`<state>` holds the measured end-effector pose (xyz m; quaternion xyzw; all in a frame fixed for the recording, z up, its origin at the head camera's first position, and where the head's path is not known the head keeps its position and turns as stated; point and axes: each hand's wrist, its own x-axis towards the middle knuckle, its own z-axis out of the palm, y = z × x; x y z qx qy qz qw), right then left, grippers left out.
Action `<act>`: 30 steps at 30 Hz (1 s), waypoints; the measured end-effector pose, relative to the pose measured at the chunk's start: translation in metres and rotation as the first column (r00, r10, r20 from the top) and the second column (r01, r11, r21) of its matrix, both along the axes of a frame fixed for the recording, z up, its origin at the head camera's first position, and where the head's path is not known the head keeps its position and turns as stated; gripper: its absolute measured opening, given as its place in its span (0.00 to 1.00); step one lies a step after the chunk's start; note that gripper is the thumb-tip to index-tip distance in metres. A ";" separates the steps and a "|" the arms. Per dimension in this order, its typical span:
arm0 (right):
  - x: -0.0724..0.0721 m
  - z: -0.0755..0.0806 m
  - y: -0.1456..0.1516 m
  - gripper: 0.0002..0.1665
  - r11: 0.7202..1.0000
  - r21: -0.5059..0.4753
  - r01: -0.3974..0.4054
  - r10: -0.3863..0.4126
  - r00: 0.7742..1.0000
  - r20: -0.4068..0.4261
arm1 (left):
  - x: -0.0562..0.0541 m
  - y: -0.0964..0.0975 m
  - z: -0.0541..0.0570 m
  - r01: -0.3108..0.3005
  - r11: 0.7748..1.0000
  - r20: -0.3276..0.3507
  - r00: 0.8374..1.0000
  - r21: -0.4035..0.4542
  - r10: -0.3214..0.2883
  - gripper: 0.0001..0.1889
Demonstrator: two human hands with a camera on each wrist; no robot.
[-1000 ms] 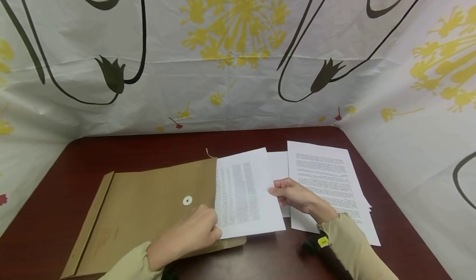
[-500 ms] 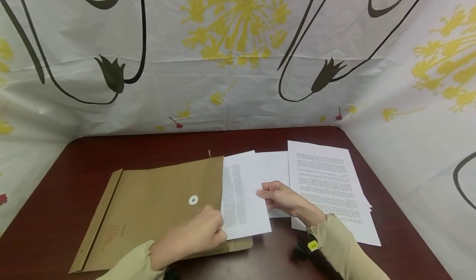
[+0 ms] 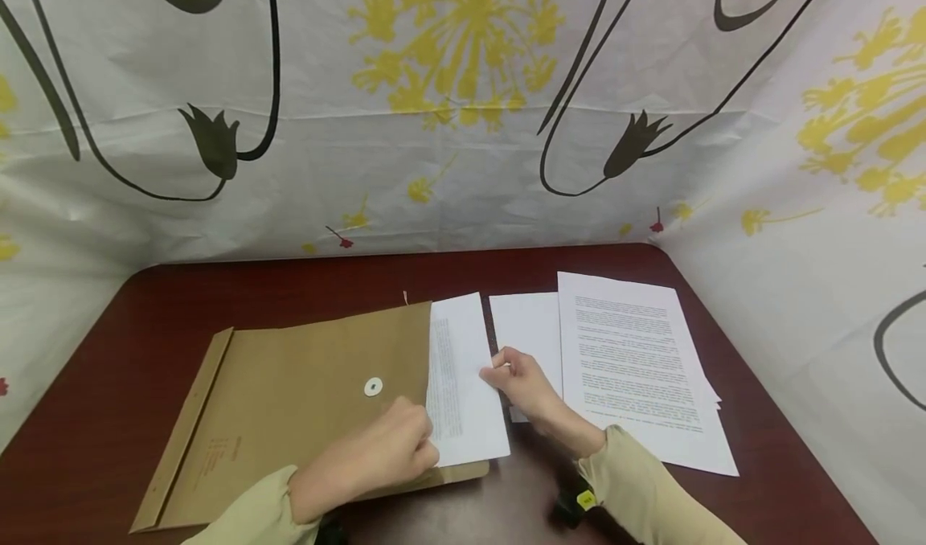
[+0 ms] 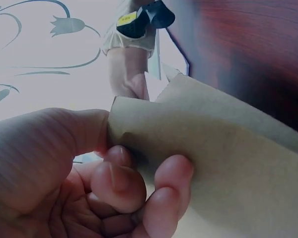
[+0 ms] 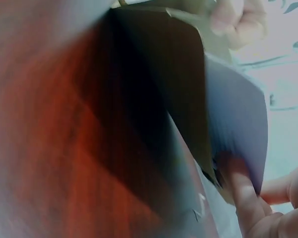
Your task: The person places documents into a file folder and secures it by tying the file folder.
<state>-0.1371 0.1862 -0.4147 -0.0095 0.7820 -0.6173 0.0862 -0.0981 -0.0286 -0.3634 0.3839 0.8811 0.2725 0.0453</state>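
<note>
A brown kraft paper document envelope [image 3: 311, 400] with a white button lies across the left half, its mouth facing right. My left hand [image 3: 379, 448] grips the near edge of that mouth; the left wrist view shows thumb and fingertips [image 4: 173, 171] pinching the brown paper [image 4: 228, 144]. A white printed sheet [image 3: 473, 416] sits partly inside the envelope, with a strip of text and blank margin sticking out. My right hand [image 3: 531, 388] pinches its outer edge between thumb and fingers. In the right wrist view, the sheet [image 5: 238, 109] emerges from between the envelope's two layers.
More printed sheets [image 3: 637, 360] lie overlapping at the right on the dark red-brown table [image 3: 499, 505]. A white sheet [image 3: 524, 320] with no visible print lies partly beneath them. A patterned cloth [image 3: 448, 183] hangs behind the table and along its sides.
My right hand has moved left, sliding the printed sheet further into the envelope. The envelope has shifted slightly right, still in my left hand's grip. More of the white sheet behind now shows.
</note>
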 end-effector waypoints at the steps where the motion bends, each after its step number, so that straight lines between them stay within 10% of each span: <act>1: 0.001 -0.001 -0.003 0.07 1.000 0.010 0.012 -0.012 1.000 0.001 | 0.000 0.000 0.000 0.000 1.000 -0.002 1.000 0.003 0.000 0.21; 19: 0.004 -0.014 -0.038 0.07 0.988 -0.156 -0.020 0.046 0.986 0.162 | -0.006 -0.002 -0.002 0.053 0.999 0.013 0.998 0.002 -0.053 0.21; 30: 0.006 -0.011 -0.058 0.08 0.988 -0.129 -0.086 0.095 0.993 0.065 | -0.004 0.003 -0.003 0.154 0.987 -0.031 0.988 0.039 -0.152 0.21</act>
